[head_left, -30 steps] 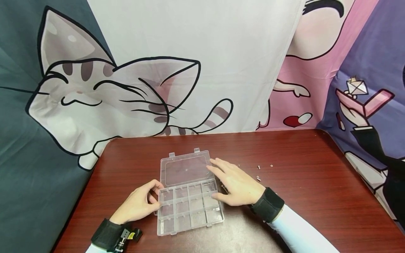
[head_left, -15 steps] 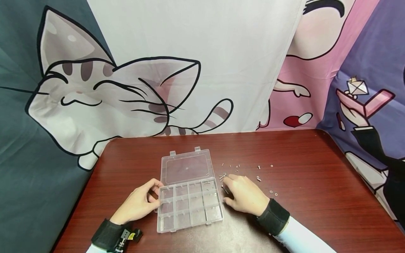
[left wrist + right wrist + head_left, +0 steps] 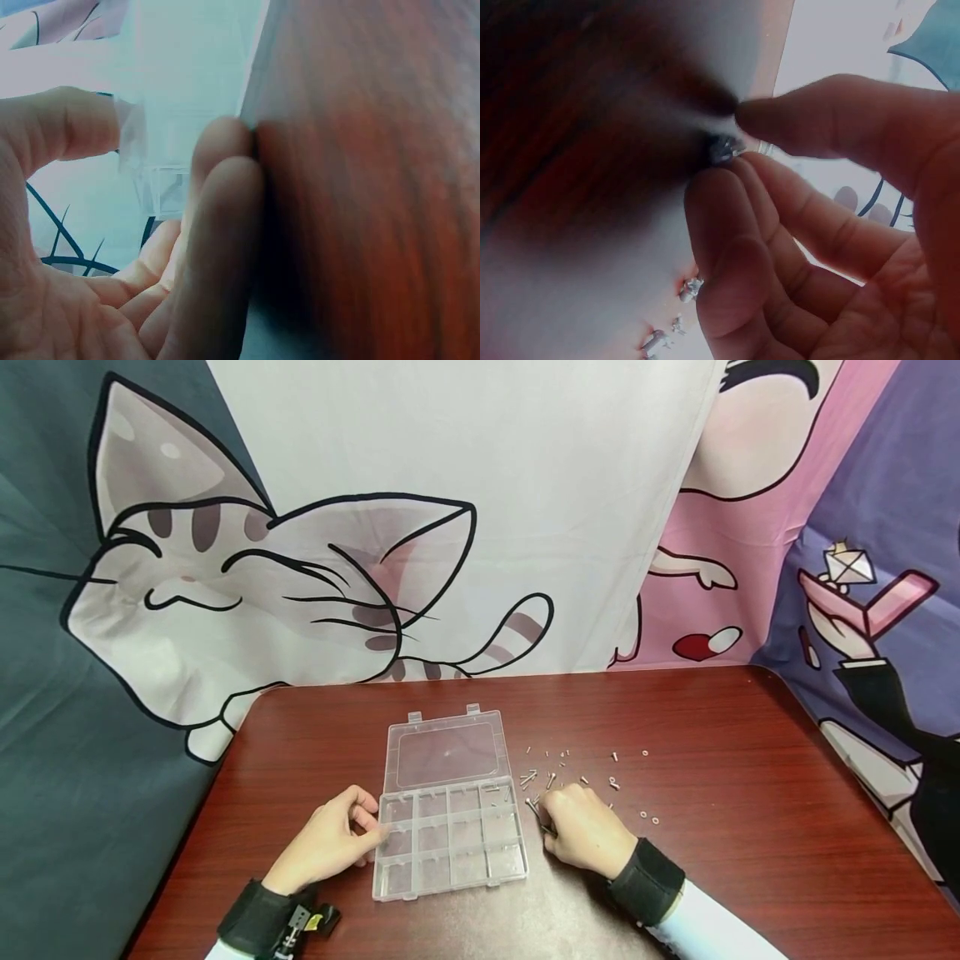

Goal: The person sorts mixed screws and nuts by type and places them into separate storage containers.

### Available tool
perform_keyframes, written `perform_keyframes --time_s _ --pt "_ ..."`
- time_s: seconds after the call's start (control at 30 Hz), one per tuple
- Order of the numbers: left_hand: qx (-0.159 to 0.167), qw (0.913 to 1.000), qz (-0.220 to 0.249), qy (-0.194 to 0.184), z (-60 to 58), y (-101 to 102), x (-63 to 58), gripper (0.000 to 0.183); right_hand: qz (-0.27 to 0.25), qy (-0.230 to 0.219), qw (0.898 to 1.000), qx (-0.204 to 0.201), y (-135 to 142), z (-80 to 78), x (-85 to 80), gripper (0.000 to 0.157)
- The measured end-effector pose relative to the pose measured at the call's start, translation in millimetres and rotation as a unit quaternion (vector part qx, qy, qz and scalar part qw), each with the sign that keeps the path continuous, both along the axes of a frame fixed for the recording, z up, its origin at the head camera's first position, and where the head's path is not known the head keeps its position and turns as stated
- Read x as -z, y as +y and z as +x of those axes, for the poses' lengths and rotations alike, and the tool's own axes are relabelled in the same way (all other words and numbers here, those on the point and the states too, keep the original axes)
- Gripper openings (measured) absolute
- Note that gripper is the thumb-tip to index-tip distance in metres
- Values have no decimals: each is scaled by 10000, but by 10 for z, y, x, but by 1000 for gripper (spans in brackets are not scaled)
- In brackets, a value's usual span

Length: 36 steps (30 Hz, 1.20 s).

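A clear plastic compartment box [image 3: 450,843] lies on the table with its lid folded back. My left hand [image 3: 330,843] holds its left side; in the left wrist view the thumb [image 3: 75,127] lies over the box wall and fingertips [image 3: 225,142] are at its lower edge. My right hand [image 3: 588,827] is down at the table right of the box, fingers curled. A small silver screw [image 3: 726,148] sits between its thumb and fingers in the right wrist view. Longer screws [image 3: 532,805] lie by those fingertips. A few small metal pieces [image 3: 495,790] are in the box's upper right compartment.
Several small screws [image 3: 529,777] lie right of the box, behind my right hand. Farther right are more screws [image 3: 614,757] and small rings [image 3: 656,820]. A printed cloth [image 3: 525,527] hangs behind the table's back edge.
My right hand has moved from over the box's right side down to the table, its fingers now curled round a screw. The box has shifted slightly away, with my left hand still at its side.
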State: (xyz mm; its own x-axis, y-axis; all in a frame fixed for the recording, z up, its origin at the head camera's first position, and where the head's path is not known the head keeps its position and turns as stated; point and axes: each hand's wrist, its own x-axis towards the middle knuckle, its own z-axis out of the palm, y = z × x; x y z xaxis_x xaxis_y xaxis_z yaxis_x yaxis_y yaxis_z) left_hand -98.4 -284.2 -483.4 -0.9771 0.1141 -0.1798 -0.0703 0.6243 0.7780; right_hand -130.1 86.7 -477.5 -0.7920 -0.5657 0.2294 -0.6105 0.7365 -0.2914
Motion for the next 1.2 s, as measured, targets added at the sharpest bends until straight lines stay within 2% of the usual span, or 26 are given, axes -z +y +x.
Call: perform_keyframes --time_s 0.23,0.4,0.63,0.9,1.2 --pt "406 9962 497 -586 12 -29 -8 31 -11 -113 9999 -62 3 -44 21 21" --pt "501 9928 749 -787 10 -55 0 32 -78 -105 9998 -133 42 -103 2 20" --pt "477 9924 779 -819 -2 -65 14 31 -614 197 9968 -467 43 -212 -71 22" --pt "465 9919 839 -835 -1 -75 40 31 -1071 636 9882 -891 -124 -247 -193 20" --pt "506 9914 886 -818 0 -71 15 31 -1241 642 9816 -1299 -391 -340 -263 19"
